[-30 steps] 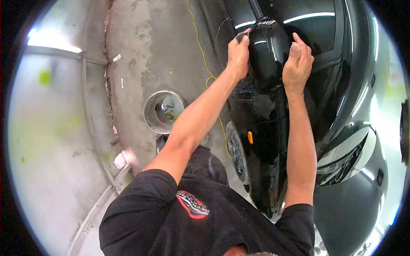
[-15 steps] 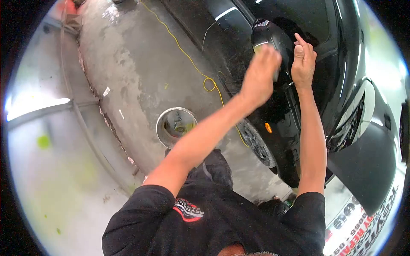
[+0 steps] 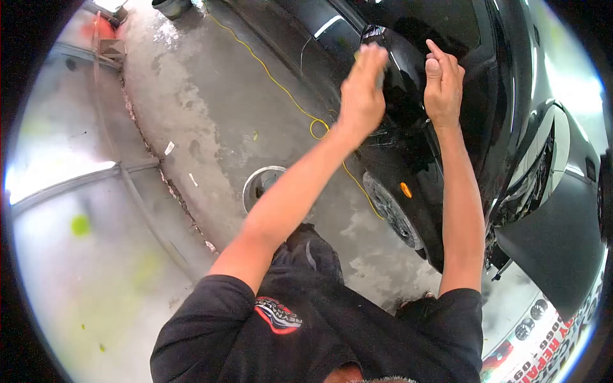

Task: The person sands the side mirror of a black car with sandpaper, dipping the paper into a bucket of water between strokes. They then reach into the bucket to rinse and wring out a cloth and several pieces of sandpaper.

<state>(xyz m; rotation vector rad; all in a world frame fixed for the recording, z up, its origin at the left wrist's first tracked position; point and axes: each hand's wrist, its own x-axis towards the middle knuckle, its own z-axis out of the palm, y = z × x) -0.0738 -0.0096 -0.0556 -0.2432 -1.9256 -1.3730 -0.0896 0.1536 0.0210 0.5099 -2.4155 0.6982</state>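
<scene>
My left hand is closed over a small object at the side mirror of a black car; only a yellowish edge and a greyish edge show beside the fingers, and the rest is hidden. Just to the right, my right hand is held beside the mirror housing, palm turned inward, index finger stretched out and thumb raised, with nothing visible in it. Glossy black paint of the car door lies beyond the mirror.
A round bucket stands on the concrete floor below my left forearm. A yellow cord runs along the floor to the front wheel. A dark bucket is at the top. A loose-looking dark panel juts out at right.
My left hand has moved left and slightly up along the mirror. My right hand has shifted slightly left and up. The view has shifted a little.
</scene>
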